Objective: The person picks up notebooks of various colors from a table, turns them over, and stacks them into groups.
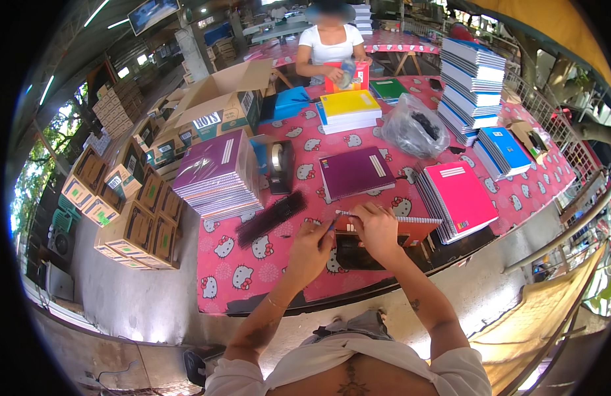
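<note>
Near the table's front edge, my right hand (378, 228) is closed on the top edge of a red-orange spiral notebook (414, 232), which stands tilted with its coil upward. My left hand (312, 247) is closed around a slim blue item (332, 224), too small to name, at the left end of that coil. Under the notebook is a black stand-like piece (353, 251), partly hidden by my right arm. A bundle of black plastic coils (271, 218) lies left of my left hand. Just beyond my hands rests a purple spiral notebook (357, 173).
At left stand stacked purple notebooks (216, 173) and a tape dispenser (279, 165). Pink notebooks (458, 198) are at right, near a tall notebook stack (471, 86) and a plastic bag (414, 129). Across the table, a person (330, 49) handles a red notebook. Cardboard boxes (144, 224) stand left.
</note>
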`<action>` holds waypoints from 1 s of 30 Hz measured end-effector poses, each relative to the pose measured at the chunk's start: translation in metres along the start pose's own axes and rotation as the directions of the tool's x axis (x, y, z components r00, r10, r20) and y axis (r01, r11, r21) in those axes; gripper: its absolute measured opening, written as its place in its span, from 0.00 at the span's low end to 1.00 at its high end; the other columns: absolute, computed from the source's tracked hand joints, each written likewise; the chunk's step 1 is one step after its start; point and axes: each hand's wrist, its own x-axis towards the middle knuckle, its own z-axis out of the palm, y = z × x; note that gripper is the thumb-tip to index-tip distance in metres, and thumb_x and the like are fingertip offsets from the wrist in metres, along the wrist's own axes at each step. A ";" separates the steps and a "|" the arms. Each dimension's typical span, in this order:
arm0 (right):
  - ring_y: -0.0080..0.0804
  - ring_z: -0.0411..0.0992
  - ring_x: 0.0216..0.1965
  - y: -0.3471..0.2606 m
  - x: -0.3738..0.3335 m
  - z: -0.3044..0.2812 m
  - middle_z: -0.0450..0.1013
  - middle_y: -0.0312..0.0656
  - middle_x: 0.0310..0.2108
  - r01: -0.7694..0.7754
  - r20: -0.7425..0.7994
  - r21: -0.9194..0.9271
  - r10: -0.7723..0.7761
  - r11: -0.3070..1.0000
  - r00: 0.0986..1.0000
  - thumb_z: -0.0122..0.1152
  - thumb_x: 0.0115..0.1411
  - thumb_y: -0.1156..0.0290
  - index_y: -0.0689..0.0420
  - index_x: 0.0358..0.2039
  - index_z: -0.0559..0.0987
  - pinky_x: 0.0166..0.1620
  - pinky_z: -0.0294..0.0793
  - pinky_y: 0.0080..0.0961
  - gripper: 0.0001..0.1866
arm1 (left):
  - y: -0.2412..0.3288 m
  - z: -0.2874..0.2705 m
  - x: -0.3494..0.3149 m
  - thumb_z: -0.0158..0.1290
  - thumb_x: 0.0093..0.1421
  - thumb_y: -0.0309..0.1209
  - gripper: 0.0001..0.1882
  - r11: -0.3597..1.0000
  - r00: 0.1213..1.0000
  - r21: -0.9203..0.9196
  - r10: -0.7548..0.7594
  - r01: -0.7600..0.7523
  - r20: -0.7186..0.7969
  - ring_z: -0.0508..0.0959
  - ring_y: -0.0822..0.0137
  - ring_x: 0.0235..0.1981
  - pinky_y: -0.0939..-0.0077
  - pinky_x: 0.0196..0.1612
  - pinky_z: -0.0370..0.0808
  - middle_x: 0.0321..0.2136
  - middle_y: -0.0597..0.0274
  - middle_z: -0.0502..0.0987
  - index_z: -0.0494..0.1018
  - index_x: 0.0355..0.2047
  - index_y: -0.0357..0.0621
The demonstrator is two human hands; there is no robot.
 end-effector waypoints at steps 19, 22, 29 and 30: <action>0.52 0.77 0.40 0.419 -0.163 -0.161 0.77 0.54 0.43 -0.587 -0.115 -0.112 0.576 0.802 0.809 0.64 0.58 0.62 0.54 0.56 0.74 0.44 0.75 0.44 0.26 | 0.143 0.097 0.087 0.59 0.60 0.34 0.11 0.489 0.750 0.637 0.623 -0.596 0.223 0.81 0.56 0.31 0.63 0.33 0.76 0.29 0.56 0.80 0.78 0.41 0.44; 0.38 0.76 0.32 0.386 -0.153 -0.159 0.78 0.53 0.36 -0.684 -0.114 0.059 0.686 0.727 0.719 0.66 0.56 0.64 0.56 0.55 0.76 0.37 0.74 0.33 0.26 | 0.210 0.099 0.106 0.58 0.61 0.30 0.15 0.765 0.865 0.471 0.502 -0.439 -0.009 0.80 0.66 0.31 0.67 0.30 0.74 0.29 0.57 0.79 0.76 0.48 0.42; 0.55 0.77 0.38 0.391 -0.149 -0.158 0.78 0.56 0.36 -0.653 -0.119 0.108 0.662 0.749 0.740 0.64 0.54 0.65 0.51 0.55 0.77 0.40 0.75 0.44 0.25 | 0.124 0.285 0.202 0.58 0.60 0.29 0.32 0.903 0.903 0.011 0.430 -0.430 -0.014 0.81 0.59 0.38 0.66 0.41 0.78 0.45 0.44 0.78 0.62 0.65 0.38; 0.55 0.77 0.38 0.396 -0.152 -0.155 0.78 0.56 0.36 -0.659 -0.128 0.111 0.668 0.744 0.733 0.64 0.54 0.65 0.51 0.55 0.77 0.40 0.75 0.44 0.25 | 0.097 0.303 0.211 0.60 0.59 0.32 0.33 0.896 0.901 0.092 0.434 -0.434 0.031 0.81 0.61 0.37 0.67 0.39 0.79 0.46 0.44 0.78 0.63 0.64 0.38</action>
